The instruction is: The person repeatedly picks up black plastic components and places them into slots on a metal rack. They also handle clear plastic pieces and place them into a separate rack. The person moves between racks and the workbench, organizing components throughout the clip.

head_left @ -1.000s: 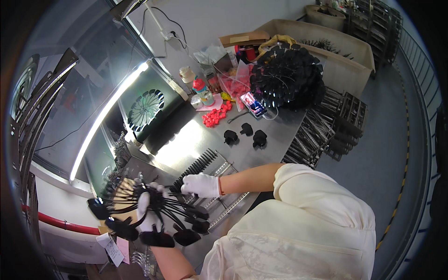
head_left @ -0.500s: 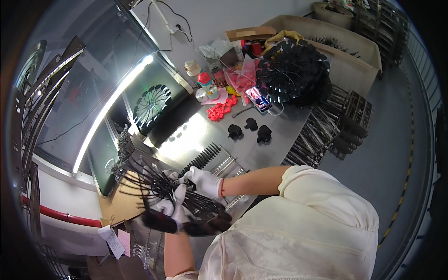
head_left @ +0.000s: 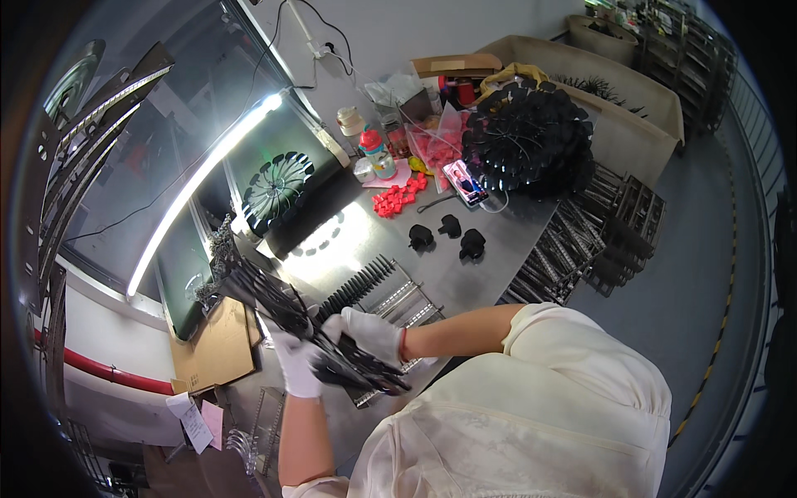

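A bundle of long, thin black pieces (head_left: 270, 295) slants across the near left of the bench, held between both hands; their exact kind I cannot make out. My left hand (head_left: 297, 363), in a white glove, is closed round its middle from the left. Opposite it, my right hand (head_left: 371, 332), also in a white glove, grips the bundle's nearer part, its fingertips partly hidden by the pieces. Close beyond the right hand stands a metal rack (head_left: 407, 305) with a row of dark upright pieces (head_left: 357, 284) along its far side.
Three black knob-like parts (head_left: 449, 225) and a pile of red pieces (head_left: 398, 197) lie on the metal bench (head_left: 432, 270). Behind are a phone (head_left: 465, 183), a bottle (head_left: 375, 149) and a heap of black petal-shaped parts (head_left: 527, 137). A cardboard box (head_left: 217, 349) sits left; metal racks (head_left: 548, 257) stack right.
The black pieces were fanned out widely and now lie together in a narrow bundle pointing to the far left. My left hand has shifted left and its glove shows more fully.
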Motion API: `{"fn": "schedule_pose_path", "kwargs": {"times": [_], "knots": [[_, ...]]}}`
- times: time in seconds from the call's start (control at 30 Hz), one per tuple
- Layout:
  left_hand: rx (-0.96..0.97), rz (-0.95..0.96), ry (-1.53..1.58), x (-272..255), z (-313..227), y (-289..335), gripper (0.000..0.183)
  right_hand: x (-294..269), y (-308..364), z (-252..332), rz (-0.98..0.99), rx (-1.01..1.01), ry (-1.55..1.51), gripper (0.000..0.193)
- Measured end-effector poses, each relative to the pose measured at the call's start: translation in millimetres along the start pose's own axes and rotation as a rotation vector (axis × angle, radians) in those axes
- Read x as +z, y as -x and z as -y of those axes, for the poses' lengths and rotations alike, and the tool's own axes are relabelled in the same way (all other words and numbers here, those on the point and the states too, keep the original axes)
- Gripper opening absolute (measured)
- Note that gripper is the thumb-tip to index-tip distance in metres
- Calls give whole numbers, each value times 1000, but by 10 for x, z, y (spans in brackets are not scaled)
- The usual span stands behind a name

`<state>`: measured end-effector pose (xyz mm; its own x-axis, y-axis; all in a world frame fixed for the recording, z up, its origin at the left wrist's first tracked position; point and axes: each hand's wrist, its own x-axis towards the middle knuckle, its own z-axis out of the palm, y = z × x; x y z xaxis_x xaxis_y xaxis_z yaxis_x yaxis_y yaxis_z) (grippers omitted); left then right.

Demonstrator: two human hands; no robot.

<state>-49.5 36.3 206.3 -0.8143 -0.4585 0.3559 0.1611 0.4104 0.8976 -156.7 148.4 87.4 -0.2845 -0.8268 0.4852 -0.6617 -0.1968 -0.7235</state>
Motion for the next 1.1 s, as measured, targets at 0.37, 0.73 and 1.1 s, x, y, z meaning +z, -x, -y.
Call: {"fn": "schedule_pose_path", "kwargs": {"times": [0.37,0.73,1.1], "knots": [[407,-40,-248,238,-223,-47,112,-438,17,398,407,737,-1164,29],[510,22,-697,235,-606,-263,96,-650,209,261,398,879,-1647,45],[622,170,-857,96,-705,-393,81,-705,460,130,496,666,-1577,61]]}}
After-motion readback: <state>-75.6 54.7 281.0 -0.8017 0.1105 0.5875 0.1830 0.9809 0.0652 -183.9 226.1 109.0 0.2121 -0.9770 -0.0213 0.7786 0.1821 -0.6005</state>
